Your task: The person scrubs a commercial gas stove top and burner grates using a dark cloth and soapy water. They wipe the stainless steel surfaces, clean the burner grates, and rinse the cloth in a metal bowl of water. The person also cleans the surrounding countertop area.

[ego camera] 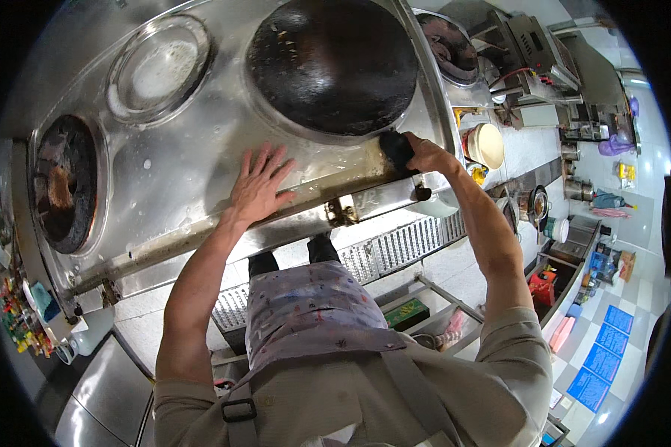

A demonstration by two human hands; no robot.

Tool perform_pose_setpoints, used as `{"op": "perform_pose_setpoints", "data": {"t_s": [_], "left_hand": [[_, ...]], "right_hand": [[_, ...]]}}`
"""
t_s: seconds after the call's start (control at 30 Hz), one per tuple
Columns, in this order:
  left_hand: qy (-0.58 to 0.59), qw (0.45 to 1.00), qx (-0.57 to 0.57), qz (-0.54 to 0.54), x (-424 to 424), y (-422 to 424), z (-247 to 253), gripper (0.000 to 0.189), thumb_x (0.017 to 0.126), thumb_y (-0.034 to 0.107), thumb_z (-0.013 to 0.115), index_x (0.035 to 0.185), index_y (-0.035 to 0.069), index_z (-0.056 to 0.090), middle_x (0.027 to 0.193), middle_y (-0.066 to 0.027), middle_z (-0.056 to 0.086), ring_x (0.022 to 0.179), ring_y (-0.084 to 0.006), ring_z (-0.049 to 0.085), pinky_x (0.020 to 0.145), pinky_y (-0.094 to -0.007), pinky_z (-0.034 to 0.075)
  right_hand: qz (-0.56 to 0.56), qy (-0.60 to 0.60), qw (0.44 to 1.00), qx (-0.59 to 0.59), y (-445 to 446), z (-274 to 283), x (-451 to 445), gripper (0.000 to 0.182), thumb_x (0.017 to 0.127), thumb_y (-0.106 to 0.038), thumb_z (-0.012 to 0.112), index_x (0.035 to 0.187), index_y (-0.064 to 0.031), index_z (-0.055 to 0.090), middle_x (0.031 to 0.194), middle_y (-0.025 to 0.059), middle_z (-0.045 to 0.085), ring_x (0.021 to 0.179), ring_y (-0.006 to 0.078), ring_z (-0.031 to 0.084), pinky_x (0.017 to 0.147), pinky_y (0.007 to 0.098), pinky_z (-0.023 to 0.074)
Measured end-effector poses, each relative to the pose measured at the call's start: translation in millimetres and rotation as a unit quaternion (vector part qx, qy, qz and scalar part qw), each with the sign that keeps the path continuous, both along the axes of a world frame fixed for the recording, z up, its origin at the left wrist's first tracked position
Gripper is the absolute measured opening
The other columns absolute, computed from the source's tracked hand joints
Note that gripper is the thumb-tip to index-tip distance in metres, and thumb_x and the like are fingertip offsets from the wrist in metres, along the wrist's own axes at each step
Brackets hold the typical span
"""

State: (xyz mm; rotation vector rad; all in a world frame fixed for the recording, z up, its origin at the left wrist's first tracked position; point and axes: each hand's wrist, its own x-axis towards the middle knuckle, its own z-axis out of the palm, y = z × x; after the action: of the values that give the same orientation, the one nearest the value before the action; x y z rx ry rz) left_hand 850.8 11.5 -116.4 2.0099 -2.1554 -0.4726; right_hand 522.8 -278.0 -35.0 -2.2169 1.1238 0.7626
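A wide stainless steel cooking range (201,162) with a wet top lies before me. My left hand (264,181) rests on it with fingers spread and nothing held. My right hand (425,153) grips a dark scrubbing pad (396,151) against the steel, just below the rim of a big black wok (335,67). Brownish liquid lies along the front gutter near the pad. A round basin (165,67) with foamy water is set in the range at the upper left. At the far left sits a blackened burner (66,184).
Another burner (450,47) is beyond the range's right edge, with a cream-lidded bucket (486,146) below it. Valve knobs (422,193) stick out along the front. Metal floor grates (408,243) lie underneath, and a low rack with a green box (407,314) stands near my legs.
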Motion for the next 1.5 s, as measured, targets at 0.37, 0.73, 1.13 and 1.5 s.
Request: {"op": "perform_pose_setpoints", "data": {"t_s": [0.37, 0.73, 1.13, 1.5], "left_hand": [[0.046, 0.998, 0.048, 0.001, 73.7, 80.6, -1.5, 0.074, 0.093, 0.044, 0.072, 0.158, 0.024, 0.044, 0.173, -0.0019, 0.022, 0.16, -0.0303, 0.015, 0.126, -0.0663, 0.011], [-0.043, 0.974, 0.05, 0.218, 203.6, 213.7, 19.9, 0.07, 0.09, 0.023, 0.074, 0.154, 0.016, 0.046, 0.171, -0.0068, 0.026, 0.155, -0.0376, 0.026, 0.12, -0.0633, 0.03], [0.003, 0.93, -0.058, 0.364, 162.7, 233.3, 23.8, 0.051, 0.097, 0.022, 0.058, 0.142, -0.001, 0.054, 0.136, -0.0239, 0.06, 0.125, -0.0386, 0.056, 0.109, -0.0496, 0.045], [0.037, 0.96, 0.03, 0.277, 78.7, 135.8, 1.4, 0.082, 0.089, 0.056, 0.072, 0.158, 0.02, 0.044, 0.171, -0.009, 0.024, 0.16, -0.0355, 0.011, 0.123, -0.0692, 0.013]], "right_hand": [[0.125, -0.029, 0.992, -0.002, 113.7, -28.0, 148.4, 0.095, 0.071, -0.032, 0.083, 0.147, 0.0025, 0.039, 0.113, 0.0356, 0.069, 0.107, 0.0487, 0.068, 0.095, 0.0498, 0.0548], [0.119, -0.091, 0.988, -0.031, 306.2, -51.7, 341.4, 0.108, 0.082, -0.04, 0.081, 0.157, 0.0016, 0.017, 0.098, 0.0316, 0.072, 0.091, 0.0479, 0.073, 0.08, 0.0522, 0.0592], [0.006, -0.314, 0.948, 0.05, 225.9, 16.5, 337.9, 0.066, 0.083, -0.03, 0.082, 0.139, -0.0073, 0.057, 0.116, 0.0205, 0.073, 0.108, 0.0349, 0.071, 0.093, 0.0427, 0.0542], [0.148, -0.162, 0.958, -0.186, 200.2, -92.0, 379.7, 0.07, 0.092, -0.029, 0.07, 0.145, 0.0055, 0.041, 0.114, 0.0339, 0.066, 0.097, 0.0473, 0.07, 0.08, 0.0535, 0.0588]]}}
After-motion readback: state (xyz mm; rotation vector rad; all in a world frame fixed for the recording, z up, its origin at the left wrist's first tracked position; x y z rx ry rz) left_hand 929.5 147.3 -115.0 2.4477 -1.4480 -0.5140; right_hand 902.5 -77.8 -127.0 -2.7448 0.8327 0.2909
